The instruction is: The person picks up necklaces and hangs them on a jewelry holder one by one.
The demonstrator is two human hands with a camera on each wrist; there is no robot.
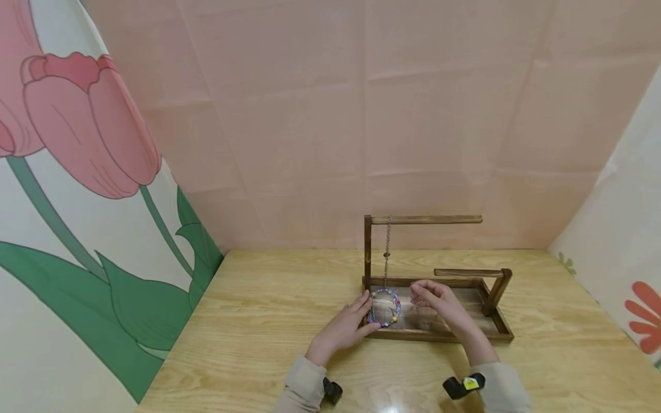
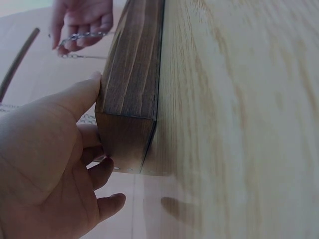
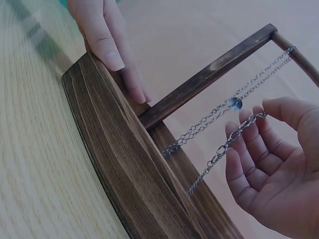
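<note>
A dark wooden jewelry stand (image 1: 368,252) has a tray base, a tall left post with a long bar, and a shorter right arm. My left hand (image 1: 343,330) holds the left end of its tray, thumb along the front rim (image 2: 132,69). Pinched between thumb and fingertips of my right hand (image 1: 439,301) is a silver chain (image 3: 232,138), which slopes down into the tray. Over the tall bar hangs a silver chain necklace (image 1: 388,241) with a small round pendant (image 3: 235,103). A colorful beaded loop (image 1: 397,307) is at the tray's left end, beside my left fingers.
The stand sits on a light wood-grain table (image 1: 258,310). Its short right arm (image 1: 467,272) reaches inward over the tray, right of my right hand. A pink cloth (image 1: 289,143) hangs behind, with a tulip-print cloth (image 1: 88,126) at left.
</note>
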